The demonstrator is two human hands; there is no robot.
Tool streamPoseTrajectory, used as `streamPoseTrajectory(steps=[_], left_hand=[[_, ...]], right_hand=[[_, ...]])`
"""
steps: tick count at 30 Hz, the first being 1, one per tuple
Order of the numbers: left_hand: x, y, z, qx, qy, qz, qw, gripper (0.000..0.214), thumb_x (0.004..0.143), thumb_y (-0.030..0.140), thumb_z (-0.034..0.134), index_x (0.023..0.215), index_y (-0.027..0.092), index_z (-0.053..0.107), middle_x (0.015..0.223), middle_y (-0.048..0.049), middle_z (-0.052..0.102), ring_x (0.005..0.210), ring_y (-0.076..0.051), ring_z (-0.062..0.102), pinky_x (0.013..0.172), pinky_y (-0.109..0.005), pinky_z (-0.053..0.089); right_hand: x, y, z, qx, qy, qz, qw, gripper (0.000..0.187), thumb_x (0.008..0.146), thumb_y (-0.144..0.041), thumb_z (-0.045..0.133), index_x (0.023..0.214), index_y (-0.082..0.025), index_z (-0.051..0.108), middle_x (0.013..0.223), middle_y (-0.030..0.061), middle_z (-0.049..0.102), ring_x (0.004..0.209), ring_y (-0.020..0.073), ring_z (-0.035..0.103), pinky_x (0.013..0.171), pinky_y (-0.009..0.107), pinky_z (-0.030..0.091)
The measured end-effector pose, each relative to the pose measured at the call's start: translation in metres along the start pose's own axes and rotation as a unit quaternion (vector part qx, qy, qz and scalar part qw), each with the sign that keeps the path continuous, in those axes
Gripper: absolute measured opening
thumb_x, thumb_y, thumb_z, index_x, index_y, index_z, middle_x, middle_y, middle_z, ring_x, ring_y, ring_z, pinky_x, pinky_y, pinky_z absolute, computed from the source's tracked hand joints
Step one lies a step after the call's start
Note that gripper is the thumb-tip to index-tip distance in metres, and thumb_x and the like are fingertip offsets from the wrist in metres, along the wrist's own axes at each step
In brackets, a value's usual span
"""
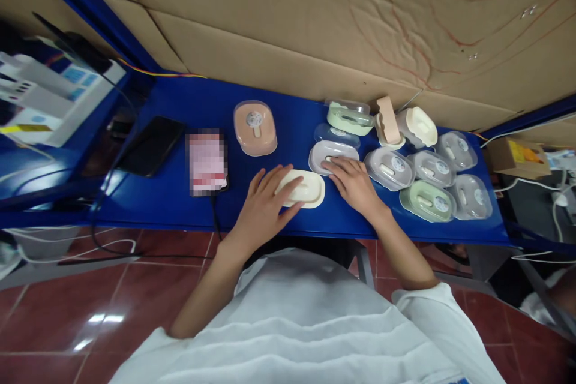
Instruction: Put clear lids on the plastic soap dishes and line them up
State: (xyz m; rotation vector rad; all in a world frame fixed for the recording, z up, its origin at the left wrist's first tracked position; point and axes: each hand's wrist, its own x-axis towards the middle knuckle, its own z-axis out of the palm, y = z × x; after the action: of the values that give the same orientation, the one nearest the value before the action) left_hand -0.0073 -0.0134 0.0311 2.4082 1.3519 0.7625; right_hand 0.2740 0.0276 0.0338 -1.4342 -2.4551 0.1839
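Note:
A cream oval soap box (310, 188) lies in front of me near the table's edge. My left hand (263, 213) rests over its left end, fingers spread and partly covering it. The fingers of my right hand (355, 186) are stretched out over a grey soap box with a clear lid (321, 156), touching its right front part. Just behind that box is a loose clear lid (344, 134) with a round sticker. My fingertips hide some of the grey box's top.
More lidded soap boxes, grey (391, 168) and green (427, 201), sit to the right. Behind are an open green box (348, 119) and peach (387, 123) and cream (420, 126) parts. Leftward are a peach box (255, 129), a cabled phone-like device (207, 162) and a black phone (153, 145).

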Motion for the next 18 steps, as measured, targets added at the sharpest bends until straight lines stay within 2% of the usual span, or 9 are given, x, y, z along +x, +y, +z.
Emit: streamPoseTrajectory(steps=[3, 7, 9, 11, 13, 15, 18], left_hand=[[-0.021, 0.002, 0.007, 0.009, -0.038, 0.002, 0.999, 0.040, 0.102, 0.039, 0.068, 0.140, 0.027, 0.067, 0.157, -0.0127, 0.061, 0.146, -0.035, 0.057, 0.124, -0.061, 0.041], [-0.037, -0.002, 0.010, -0.010, -0.046, 0.010, 0.999, 0.021, 0.105, 0.027, 0.061, 0.121, 0.026, 0.075, 0.147, -0.0109, 0.069, 0.133, -0.031, 0.067, 0.109, -0.052, 0.054], [-0.042, -0.003, 0.009, -0.024, -0.053, 0.025, 0.998, 0.022, 0.106, 0.027, 0.060, 0.123, 0.026, 0.073, 0.142, -0.0103, 0.071, 0.128, -0.029, 0.069, 0.105, -0.048, 0.056], [-0.046, -0.002, 0.009, -0.040, -0.055, 0.046, 0.997, 0.029, 0.105, 0.027, 0.062, 0.134, 0.027, 0.068, 0.140, -0.0109, 0.071, 0.127, -0.028, 0.069, 0.104, -0.046, 0.057], [-0.051, -0.002, 0.012, -0.051, -0.029, 0.056, 0.997, 0.039, 0.104, 0.028, 0.067, 0.142, 0.026, 0.062, 0.142, -0.0133, 0.068, 0.129, -0.027, 0.068, 0.105, -0.044, 0.058], [-0.056, -0.003, 0.015, -0.052, 0.024, 0.050, 0.997, 0.047, 0.100, 0.030, 0.073, 0.145, 0.026, 0.060, 0.146, -0.0159, 0.063, 0.131, -0.027, 0.065, 0.105, -0.042, 0.059], [-0.059, -0.006, 0.018, -0.033, 0.064, 0.046, 0.996, 0.054, 0.096, 0.032, 0.078, 0.147, 0.029, 0.060, 0.152, -0.0162, 0.057, 0.140, -0.031, 0.059, 0.111, -0.046, 0.057]], right_hand=[[0.004, 0.002, -0.004, 0.014, 0.001, 0.001, 1.000, 0.041, 0.114, -0.034, 0.041, 0.147, -0.026, 0.064, 0.142, 0.0086, 0.072, 0.131, 0.0282, 0.065, 0.110, 0.047, 0.044], [0.008, 0.000, -0.009, 0.019, 0.048, 0.025, 0.998, 0.046, 0.115, -0.040, 0.036, 0.148, -0.026, 0.065, 0.137, 0.0090, 0.075, 0.124, 0.0289, 0.069, 0.108, 0.047, 0.045], [0.002, -0.009, -0.012, 0.020, 0.070, 0.023, 0.997, 0.046, 0.115, -0.038, 0.037, 0.151, -0.027, 0.063, 0.136, 0.0085, 0.076, 0.123, 0.0284, 0.070, 0.109, 0.047, 0.045], [-0.011, -0.023, -0.011, 0.015, 0.070, -0.007, 0.997, 0.044, 0.114, -0.035, 0.041, 0.153, -0.030, 0.061, 0.136, 0.0069, 0.076, 0.123, 0.0270, 0.071, 0.109, 0.045, 0.045], [-0.029, -0.038, -0.008, 0.006, 0.058, -0.055, 0.997, 0.044, 0.113, -0.030, 0.048, 0.155, -0.032, 0.059, 0.136, 0.0049, 0.077, 0.123, 0.0248, 0.071, 0.108, 0.043, 0.046], [-0.047, -0.052, -0.001, -0.003, 0.039, -0.092, 0.995, 0.047, 0.112, -0.026, 0.052, 0.158, -0.035, 0.056, 0.136, 0.0027, 0.077, 0.124, 0.0230, 0.071, 0.107, 0.042, 0.047], [-0.065, -0.065, 0.012, -0.011, 0.000, -0.117, 0.993, 0.051, 0.111, -0.022, 0.054, 0.159, -0.038, 0.054, 0.139, 0.0009, 0.075, 0.129, 0.0222, 0.069, 0.109, 0.041, 0.048]])
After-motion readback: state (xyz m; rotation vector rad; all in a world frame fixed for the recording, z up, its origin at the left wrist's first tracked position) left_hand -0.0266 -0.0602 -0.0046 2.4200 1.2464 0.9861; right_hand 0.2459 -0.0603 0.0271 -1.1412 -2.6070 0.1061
